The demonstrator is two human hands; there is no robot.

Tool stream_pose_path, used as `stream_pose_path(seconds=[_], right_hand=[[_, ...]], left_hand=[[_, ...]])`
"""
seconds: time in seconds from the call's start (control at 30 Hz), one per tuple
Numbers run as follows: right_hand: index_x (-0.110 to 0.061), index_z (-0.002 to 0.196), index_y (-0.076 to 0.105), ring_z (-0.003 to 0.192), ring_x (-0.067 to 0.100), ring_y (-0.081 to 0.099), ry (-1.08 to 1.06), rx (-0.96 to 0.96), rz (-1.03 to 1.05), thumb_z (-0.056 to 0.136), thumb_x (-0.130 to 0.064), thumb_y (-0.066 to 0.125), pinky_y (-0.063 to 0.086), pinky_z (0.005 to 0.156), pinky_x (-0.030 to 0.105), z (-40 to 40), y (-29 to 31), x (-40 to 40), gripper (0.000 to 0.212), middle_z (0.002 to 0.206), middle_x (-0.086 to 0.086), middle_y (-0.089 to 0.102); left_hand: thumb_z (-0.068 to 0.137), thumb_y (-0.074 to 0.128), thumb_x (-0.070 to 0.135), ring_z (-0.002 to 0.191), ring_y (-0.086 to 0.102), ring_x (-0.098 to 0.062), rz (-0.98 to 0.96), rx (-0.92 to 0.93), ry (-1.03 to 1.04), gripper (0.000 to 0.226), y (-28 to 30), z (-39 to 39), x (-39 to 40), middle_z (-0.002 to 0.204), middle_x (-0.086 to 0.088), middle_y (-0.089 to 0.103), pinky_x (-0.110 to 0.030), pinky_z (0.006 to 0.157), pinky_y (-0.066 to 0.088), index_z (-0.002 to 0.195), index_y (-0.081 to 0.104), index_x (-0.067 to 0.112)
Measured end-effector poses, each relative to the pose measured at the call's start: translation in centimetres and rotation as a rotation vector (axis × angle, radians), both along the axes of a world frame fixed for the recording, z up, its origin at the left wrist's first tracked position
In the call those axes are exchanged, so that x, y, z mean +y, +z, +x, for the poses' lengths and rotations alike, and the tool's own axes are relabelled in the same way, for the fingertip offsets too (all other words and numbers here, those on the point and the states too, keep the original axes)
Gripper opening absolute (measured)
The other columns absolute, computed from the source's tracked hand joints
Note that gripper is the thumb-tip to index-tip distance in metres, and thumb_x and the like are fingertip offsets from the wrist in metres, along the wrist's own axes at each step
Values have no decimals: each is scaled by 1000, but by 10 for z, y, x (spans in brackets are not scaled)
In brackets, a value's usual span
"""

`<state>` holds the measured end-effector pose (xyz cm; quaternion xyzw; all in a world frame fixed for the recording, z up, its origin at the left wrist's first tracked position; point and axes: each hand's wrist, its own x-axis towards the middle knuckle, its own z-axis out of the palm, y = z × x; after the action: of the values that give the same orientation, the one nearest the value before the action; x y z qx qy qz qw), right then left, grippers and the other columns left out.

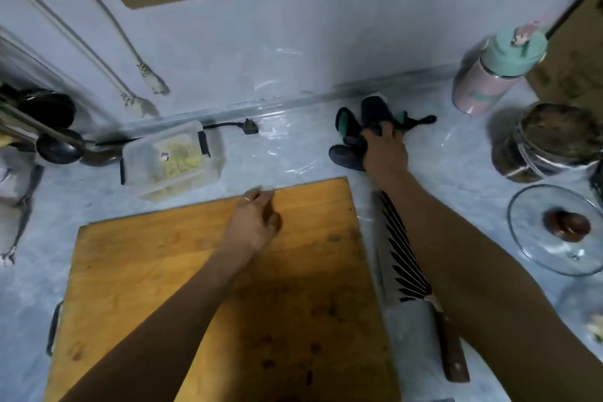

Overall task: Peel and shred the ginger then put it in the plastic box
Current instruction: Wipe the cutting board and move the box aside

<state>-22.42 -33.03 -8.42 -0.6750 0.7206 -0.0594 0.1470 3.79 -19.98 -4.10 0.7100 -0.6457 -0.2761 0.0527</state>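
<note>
Head view: right hand (pixel 385 148) gripping dark peeler bundle (pixel 359 127) at one o'clock; left hand (pixel 257 222) loosely curled, holding nothing, over cutting board (pixel 163 271); plastic box (pixel 169 160) at ten o'clock.

Pale marbled countertop (pixel 293 147) carries: wooden cutting board (pixel 182 271) front centre; lidded plastic box (pixel 169 158) behind board, left; patterned cleaver (pixel 404 258) beside board's right edge; dark peelers (pixel 355 130) near wall; pink bottle (pixel 489 75), jar (pixel 548 143), glass lid (pixel 554 228) right.

head-worn view, looking steeply down, close over countertop (pixel 293 147)
</note>
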Motion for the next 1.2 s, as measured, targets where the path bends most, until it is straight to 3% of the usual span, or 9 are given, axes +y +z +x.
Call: stream_pose_path(seconds=[0.2, 0.4, 0.47, 0.6, 0.7, 0.83, 0.97, 1.07, 1.2], right_hand=[[-16, 140, 50, 131, 44, 34, 145, -3, 22, 97, -18, 53, 37, 106, 51, 9, 2, 65, 43, 151, 20, 32], [-21, 157, 25, 145, 31, 27, 82, -463, 60, 100, -24, 57, 28, 115, 36, -42, 43, 105, 66, 161, 13, 23], [-12, 148, 42, 133, 28, 45, -97, -524, -33, 100, -23, 57, 33, 104, 25, -57, 56, 134, 51, 147, 14, 43], [1, 112, 62, 101, 32, 62, -333, -448, 60, 96, -25, 63, 50, 85, 38, -87, 56, 189, 30, 113, 17, 62], [-4, 128, 54, 116, 31, 57, -263, -344, 337, 89, -37, 72, 46, 89, 32, -90, 59, 209, 55, 124, 13, 57], [-18, 159, 7, 144, 30, 33, -166, -177, 577, 84, -34, 73, 37, 110, 31, -85, 53, 232, 101, 160, 15, 18], [-18, 154, 24, 127, 31, 51, -324, -141, 460, 90, -29, 58, 46, 97, 33, -74, 42, 256, 73, 145, 15, 39], [-18, 89, 62, 93, 29, 68, -558, -302, 344, 83, -29, 57, 54, 72, 30, -86, 54, 269, 14, 100, 12, 70], [-11, 72, 65, 61, 22, 61, -751, -482, 290, 79, -21, 63, 47, 51, 25, -119, 79, 297, 12, 68, 9, 66]], left_hand=[[97, 57, 27, 140, 34, -24, -124, 75, 20, 55, 4, -48, -8, 154, -5, 31, -31, 115, 28, 148, 39, 27], [94, 60, 31, 140, 33, -31, -208, 125, -292, 59, -5, -120, -40, 155, -14, 28, -39, 115, 34, 149, 40, 21], [93, 61, 42, 145, 20, -39, -233, 8, -411, 68, -9, -140, -59, 160, -20, 15, -49, 118, 26, 153, 33, 26], [90, 56, 60, 148, 1, -42, -171, -161, -526, 85, -11, -165, -84, 163, -16, -9, -59, 114, 20, 156, 5, 41], [88, 59, 58, 148, -3, -42, -160, -166, -582, 83, -16, -169, -93, 163, -12, -13, -59, 115, 21, 156, 14, 40], [79, 67, 62, 148, 4, -40, -110, -100, -521, 87, -23, -180, -103, 163, -13, -3, -61, 112, 29, 150, 28, 31], [88, 60, 54, 146, 6, -45, -77, -156, -464, 88, -26, -189, -111, 163, -17, -5, -61, 110, 31, 156, 8, 34], [96, 54, 39, 147, 0, -46, -90, -232, -428, 74, -26, -194, -111, 163, -16, -3, -60, 112, 26, 156, 12, 33], [97, 49, 26, 147, 4, -44, -88, -162, -446, 63, -35, -189, -106, 162, -21, 3, -57, 114, 27, 154, 23, 26]])
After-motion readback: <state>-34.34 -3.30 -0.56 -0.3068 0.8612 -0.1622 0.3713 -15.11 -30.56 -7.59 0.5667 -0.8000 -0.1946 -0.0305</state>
